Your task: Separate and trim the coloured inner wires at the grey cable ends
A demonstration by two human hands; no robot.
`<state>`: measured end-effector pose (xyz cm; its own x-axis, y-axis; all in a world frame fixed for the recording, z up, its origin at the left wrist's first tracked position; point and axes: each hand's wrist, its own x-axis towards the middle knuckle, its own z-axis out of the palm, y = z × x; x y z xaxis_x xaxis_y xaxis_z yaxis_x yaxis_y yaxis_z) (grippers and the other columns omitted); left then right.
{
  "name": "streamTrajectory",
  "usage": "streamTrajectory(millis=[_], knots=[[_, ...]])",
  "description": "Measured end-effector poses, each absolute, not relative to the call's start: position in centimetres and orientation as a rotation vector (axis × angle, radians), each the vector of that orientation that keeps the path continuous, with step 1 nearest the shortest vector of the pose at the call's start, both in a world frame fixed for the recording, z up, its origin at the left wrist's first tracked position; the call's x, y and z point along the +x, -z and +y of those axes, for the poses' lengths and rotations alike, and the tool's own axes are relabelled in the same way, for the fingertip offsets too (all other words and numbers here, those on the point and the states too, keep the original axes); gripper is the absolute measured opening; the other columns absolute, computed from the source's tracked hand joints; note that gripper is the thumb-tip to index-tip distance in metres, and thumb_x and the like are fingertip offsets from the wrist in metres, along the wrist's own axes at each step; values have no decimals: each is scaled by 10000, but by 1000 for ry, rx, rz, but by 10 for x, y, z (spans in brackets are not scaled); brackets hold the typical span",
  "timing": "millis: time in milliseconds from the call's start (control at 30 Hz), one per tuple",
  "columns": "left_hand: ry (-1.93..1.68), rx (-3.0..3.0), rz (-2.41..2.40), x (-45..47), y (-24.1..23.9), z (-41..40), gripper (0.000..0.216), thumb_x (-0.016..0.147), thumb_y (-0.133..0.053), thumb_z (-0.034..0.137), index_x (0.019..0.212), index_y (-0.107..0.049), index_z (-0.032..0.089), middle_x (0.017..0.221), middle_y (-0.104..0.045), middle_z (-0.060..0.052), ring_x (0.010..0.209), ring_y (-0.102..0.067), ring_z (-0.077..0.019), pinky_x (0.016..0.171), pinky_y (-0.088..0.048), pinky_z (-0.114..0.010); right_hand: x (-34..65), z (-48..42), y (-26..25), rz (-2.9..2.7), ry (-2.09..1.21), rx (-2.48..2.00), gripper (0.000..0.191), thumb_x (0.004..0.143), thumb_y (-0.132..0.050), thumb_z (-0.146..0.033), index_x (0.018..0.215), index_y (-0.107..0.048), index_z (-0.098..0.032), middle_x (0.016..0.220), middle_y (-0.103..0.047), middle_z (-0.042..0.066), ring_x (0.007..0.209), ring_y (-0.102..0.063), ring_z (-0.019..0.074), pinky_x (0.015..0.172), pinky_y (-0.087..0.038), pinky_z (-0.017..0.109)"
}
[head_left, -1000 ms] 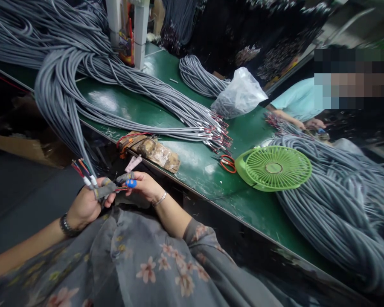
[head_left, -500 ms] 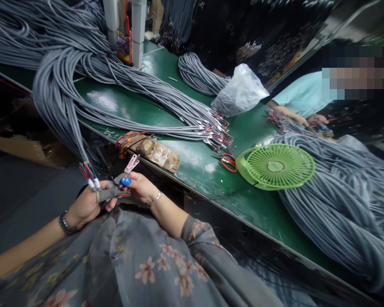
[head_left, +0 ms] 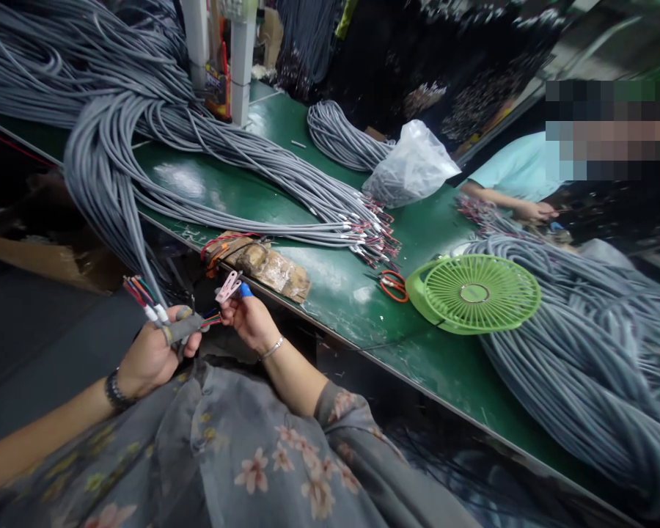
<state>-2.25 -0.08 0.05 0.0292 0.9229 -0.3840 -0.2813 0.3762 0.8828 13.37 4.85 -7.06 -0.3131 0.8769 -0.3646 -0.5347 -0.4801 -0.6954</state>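
Observation:
My left hand [head_left: 152, 353] grips the ends of grey cables [head_left: 168, 328] below the table edge. Their stripped coloured wires [head_left: 138, 292] stick up past my fingers. My right hand [head_left: 251, 320] is just right of it, a blue cap on one fingertip, pinching thin coloured wires [head_left: 212, 319] that come out of the held cable end. A pink clip-like tool [head_left: 228, 286] sits in that hand's fingers. The cables run up to a thick grey bundle [head_left: 102, 165] hanging over the green table [head_left: 330, 275].
More grey cables [head_left: 286, 191] with stripped red ends lie across the table. Beside them are a wrapped brown block [head_left: 264, 265], orange scissors [head_left: 392, 284], a green fan [head_left: 473, 292] and a plastic bag [head_left: 412, 165]. Another person's arm [head_left: 506, 202] works at the far right.
My right hand has moved slightly up and right, away from the left hand, drawing the thin wires out. The blue fingertip cap is now higher. The left hand has stayed in place.

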Motion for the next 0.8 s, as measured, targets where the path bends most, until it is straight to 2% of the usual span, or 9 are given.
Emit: streamTrajectory(millis=[133, 267, 367, 467, 600, 800], knots=[[-1117, 564, 1261, -12, -8, 1, 170, 442, -779, 276, 512, -632, 225, 394, -579, 25, 397, -467, -100, 395, -361, -193, 136, 57, 61, -684, -1883, -905, 509, 931, -720, -687, 836, -708, -187, 675, -630, -11, 561, -489, 110, 537, -459, 232], [-1149, 487, 1298, -5, -10, 3, 169, 470, -744, 266, 564, -610, 224, 415, -600, 24, 400, -488, -107, 401, -378, -192, 128, 60, 64, -803, -1602, -974, 558, 834, -777, -745, 748, -665, -205, 608, -584, -37, 555, -476, 113, 564, -450, 253], [-1153, 500, 1300, -4, -9, 4, 212, 476, -766, 289, 580, -593, 223, 418, -593, 32, 401, -485, -99, 404, -368, -187, 124, 58, 68, -828, -1445, -1038, 621, 864, -698, -802, 680, -638, -212, 597, -577, -16, 602, -531, 142, 617, -474, 276], [-1137, 538, 1286, -4, -6, 4, 265, 444, -801, 316, 580, -596, 219, 420, -593, 39, 409, -484, -89, 414, -373, -186, 122, 60, 68, -738, -1608, -999, 622, 882, -674, -815, 735, -688, -211, 637, -612, 8, 649, -576, 170, 649, -511, 292], [-1127, 564, 1294, -5, -2, 4, 306, 427, -820, 341, 595, -596, 219, 427, -594, 44, 411, -497, -92, 416, -368, -195, 119, 64, 64, -520, -1868, -900, 531, 855, -790, -729, 848, -727, -201, 740, -685, 32, 693, -605, 183, 662, -539, 299], [-1124, 579, 1314, -5, -1, 5, 313, 437, -823, 353, 600, -591, 219, 440, -582, 53, 422, -514, -95, 430, -381, -200, 111, 66, 62, -372, -1779, -900, 477, 870, -817, -664, 795, -700, -207, 715, -662, 20, 680, -594, 168, 645, -524, 272]])
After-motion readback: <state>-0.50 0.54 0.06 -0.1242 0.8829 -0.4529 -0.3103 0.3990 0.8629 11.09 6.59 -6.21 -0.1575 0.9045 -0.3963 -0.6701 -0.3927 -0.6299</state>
